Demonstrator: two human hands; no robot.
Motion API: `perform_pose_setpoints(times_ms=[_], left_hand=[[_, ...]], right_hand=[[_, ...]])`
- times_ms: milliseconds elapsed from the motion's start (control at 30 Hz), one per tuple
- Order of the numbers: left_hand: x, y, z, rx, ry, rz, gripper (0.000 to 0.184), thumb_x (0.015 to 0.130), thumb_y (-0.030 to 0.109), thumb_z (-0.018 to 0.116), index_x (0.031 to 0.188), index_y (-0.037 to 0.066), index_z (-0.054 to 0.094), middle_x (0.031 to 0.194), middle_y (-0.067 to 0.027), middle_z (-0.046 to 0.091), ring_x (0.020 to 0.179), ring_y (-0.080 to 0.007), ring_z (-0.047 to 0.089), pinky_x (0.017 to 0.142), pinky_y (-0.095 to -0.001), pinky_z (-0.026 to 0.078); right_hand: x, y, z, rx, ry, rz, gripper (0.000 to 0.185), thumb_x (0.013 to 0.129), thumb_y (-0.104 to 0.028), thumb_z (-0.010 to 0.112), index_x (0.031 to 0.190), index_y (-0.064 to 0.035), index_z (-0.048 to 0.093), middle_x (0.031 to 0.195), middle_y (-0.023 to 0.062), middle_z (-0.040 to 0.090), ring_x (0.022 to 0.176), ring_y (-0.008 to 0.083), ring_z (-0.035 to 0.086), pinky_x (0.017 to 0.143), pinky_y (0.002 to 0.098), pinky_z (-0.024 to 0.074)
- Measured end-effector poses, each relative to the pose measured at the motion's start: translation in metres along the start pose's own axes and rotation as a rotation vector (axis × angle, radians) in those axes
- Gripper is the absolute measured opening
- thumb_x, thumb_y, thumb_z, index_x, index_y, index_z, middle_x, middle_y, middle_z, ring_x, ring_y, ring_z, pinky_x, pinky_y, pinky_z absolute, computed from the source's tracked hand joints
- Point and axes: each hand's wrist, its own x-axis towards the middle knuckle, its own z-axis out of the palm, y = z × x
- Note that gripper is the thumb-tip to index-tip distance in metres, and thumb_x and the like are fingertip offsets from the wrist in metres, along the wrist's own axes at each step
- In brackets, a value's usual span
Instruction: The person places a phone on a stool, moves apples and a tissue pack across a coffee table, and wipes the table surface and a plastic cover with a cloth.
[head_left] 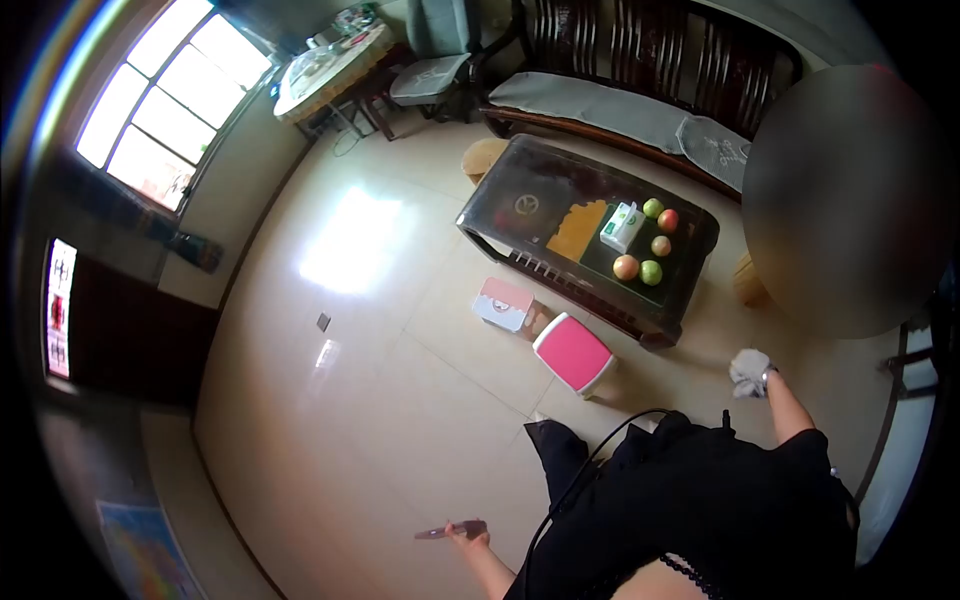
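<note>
Object (432,534), slim, dark, held in left-hand fingers (458,534), both ends protruding.

Dull mauve-brown on the thin object (432,534). Greyish white on the cloth (747,370). Pink on the stool (574,353), edged in white. Pink and pale grey on the low box (503,304). Near-black brown on the table (560,180), with an ochre patch (577,232). White with green print on the tissue pack (622,229). Greens, reds and yellowish pinks across the fruit (650,273). Black on the clothes (700,500).
</note>
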Motion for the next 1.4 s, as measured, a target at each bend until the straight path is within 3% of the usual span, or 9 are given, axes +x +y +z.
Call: perform_pose_setpoints(times_ms=[167,233,333,500,567,833,1000,1167,1400], left_hand=[[0.062,0.095,0.152,0.084,-0.105,-0.117,0.04,0.056,0.038,0.078,0.089,0.03,0.057,0.079,0.001,0.053,0.063,-0.0189,0.053,0.053,-0.0287,0.046],[0.054,0.103,0.213,0.162,-0.138,0.066,0.03,0.058,0.037,0.077,0.082,0.03,0.061,0.077,0.0028,0.054,0.061,-0.0186,0.054,0.053,-0.0288,0.047],[0.07,0.115,0.276,0.233,-0.196,0.019,0.031,0.059,0.036,0.077,0.085,0.031,0.061,0.071,0.0024,0.053,0.06,-0.0184,0.053,0.054,-0.028,0.047],[0.06,0.092,0.356,0.268,-0.412,-0.052,0.027,0.065,0.032,0.074,0.088,0.03,0.06,0.064,-0.0035,0.053,0.06,-0.0196,0.053,0.053,-0.0292,0.047],[0.055,0.077,0.375,0.26,-0.412,-0.041,0.027,0.066,0.032,0.073,0.09,0.03,0.06,0.066,-0.005,0.054,0.062,-0.0205,0.054,0.053,-0.0303,0.047],[0.092,0.031,0.464,0.357,-0.405,-0.081,0.034,0.062,0.024,0.078,0.092,0.025,0.062,0.072,-0.0055,0.058,0.069,-0.0206,0.057,0.072,-0.036,0.051],[0.19,-0.02,0.554,0.408,-0.409,-0.049,0.038,0.062,0.026,0.077,0.096,0.027,0.062,0.067,-0.0026,0.053,0.064,-0.0189,0.053,0.071,-0.0326,0.05],[0.295,-0.07,0.628,0.47,-0.451,-0.084,0.046,0.06,0.031,0.081,0.102,0.028,0.062,0.104,-0.0069,0.047,0.095,-0.0237,0.047,0.083,-0.0364,0.047],[0.327,-0.167,0.646,0.516,-0.744,-0.208,0.045,0.067,0.026,0.076,0.105,0.013,0.057,0.101,-0.011,0.054,0.096,-0.0274,0.051,0.092,-0.0384,0.043]], right_hand=[[-0.005,-0.091,-0.021,0.062,-0.585,-0.047,0.037,0.064,-0.05,0.065,0.07,-0.0133,0.067,0.072,0.0117,0.064,0.065,0.0302,0.061,0.056,0.0381,0.0465],[-0.031,-0.06,0.188,0.281,-0.067,0.95,0.039,0.071,-0.043,0.063,0.093,-0.0107,0.067,0.094,0.0136,0.065,0.085,0.0293,0.062,0.072,0.0374,0.0487],[-0.022,-0.116,0.019,0.442,-0.236,1.202,0.036,0.076,-0.03,0.06,0.103,-0.0065,0.064,0.105,0.0142,0.063,0.095,0.0276,0.061,0.08,0.0376,0.0474],[0.043,-0.109,-0.023,1.249,-0.064,1.377,0.027,0.081,-0.022,0.052,0.096,-0.0042,0.065,0.099,0.0138,0.064,0.09,0.0245,0.061,0.077,0.0366,0.0473],[0.078,-0.091,0.005,1.149,0.018,0.824,0.025,0.08,-0.022,0.052,0.093,-0.0052,0.065,0.094,0.0123,0.065,0.083,0.0238,0.061,0.073,0.0363,0.047],[0.269,-0.132,-0.061,0.614,-0.153,0.587,0.028,0.075,-0.016,0.053,0.101,-0.0122,0.064,0.103,0.0111,0.063,0.1,0.0275,0.059,0.084,0.0371,0.047],[0.385,-0.148,-0.006,0.69,-0.303,0.892,0.03,0.08,-0.024,0.049,0.107,-0.0151,0.06,0.114,0.0147,0.057,0.111,0.0312,0.051,0.091,0.0472,0.0391],[0.462,-0.152,0.062,0.682,-0.532,0.858,0.07,0.067,-0.05,0.064,0.122,-0.0112,0.048,0.121,0.0144,0.052,0.116,0.0288,0.046,0.092,0.0411,0.0356],[0.571,-0.121,0.177,0.697,-0.404,0.797,0.108,0.048,-0.039,0.084,0.136,-0.0148,0.028,0.135,0.0183,0.036,0.125,0.0323,0.036,0.101,0.0452,0.0307]])
